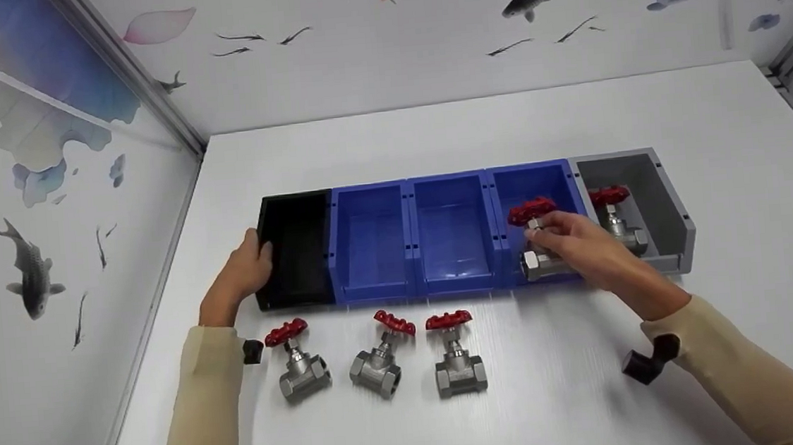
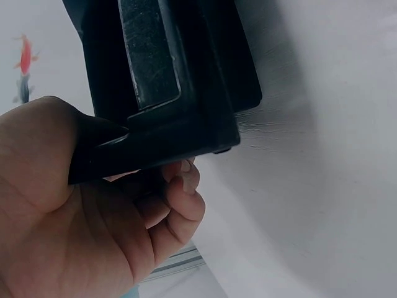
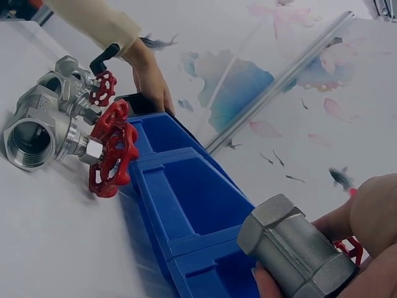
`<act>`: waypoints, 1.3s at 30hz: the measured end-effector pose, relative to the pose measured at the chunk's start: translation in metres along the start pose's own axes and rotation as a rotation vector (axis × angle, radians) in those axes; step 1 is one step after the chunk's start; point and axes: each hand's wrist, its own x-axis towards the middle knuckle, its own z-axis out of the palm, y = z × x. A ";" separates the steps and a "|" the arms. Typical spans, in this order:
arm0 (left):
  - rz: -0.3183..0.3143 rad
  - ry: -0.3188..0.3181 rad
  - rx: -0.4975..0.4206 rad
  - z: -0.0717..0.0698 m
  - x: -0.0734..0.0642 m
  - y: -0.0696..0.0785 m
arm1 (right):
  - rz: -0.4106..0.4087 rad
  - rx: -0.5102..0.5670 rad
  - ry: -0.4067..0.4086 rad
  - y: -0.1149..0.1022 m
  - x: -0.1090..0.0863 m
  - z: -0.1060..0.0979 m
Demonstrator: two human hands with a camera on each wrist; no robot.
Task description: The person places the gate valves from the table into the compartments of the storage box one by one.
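Observation:
My left hand (image 1: 248, 266) grips the left wall of the black bin (image 1: 300, 301), its thumb inside and its fingers curled under the outer side in the left wrist view. My right hand (image 1: 578, 243) pinches a metal valve with a red handwheel (image 1: 531, 210) over the rightmost blue bin (image 1: 530, 169). The valve's thick hexagonal body (image 3: 298, 248) shows large in the right wrist view. Another red-wheeled valve (image 1: 615, 216) stands inside the grey bin (image 1: 673, 229), partly behind my right hand.
Three more valves lie in front of the bins: a left one (image 1: 299, 364), a middle one (image 1: 381, 358) and a right one (image 1: 458, 359). Two blue bins (image 1: 409, 250) stand between the black bin and the rightmost blue one. A patterned wall (image 1: 425, 43) rises behind the table.

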 end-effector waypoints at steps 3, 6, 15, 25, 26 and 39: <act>0.003 -0.001 -0.001 0.000 0.000 0.000 | 0.014 0.017 0.011 0.000 0.002 0.000; 0.010 -0.002 0.001 0.000 -0.001 0.001 | 0.016 0.031 0.025 -0.001 0.003 0.000; 0.007 -0.004 0.004 -0.001 -0.001 0.001 | 0.047 0.036 0.052 0.001 0.011 0.002; 0.008 -0.010 -0.007 -0.001 -0.001 0.001 | 0.071 0.011 0.064 0.001 0.017 0.002; 0.007 -0.010 -0.006 -0.001 -0.001 0.001 | 0.068 0.015 0.065 0.001 0.018 0.002; 0.012 -0.005 0.015 -0.001 -0.001 0.000 | 0.074 0.051 0.086 0.003 0.029 0.005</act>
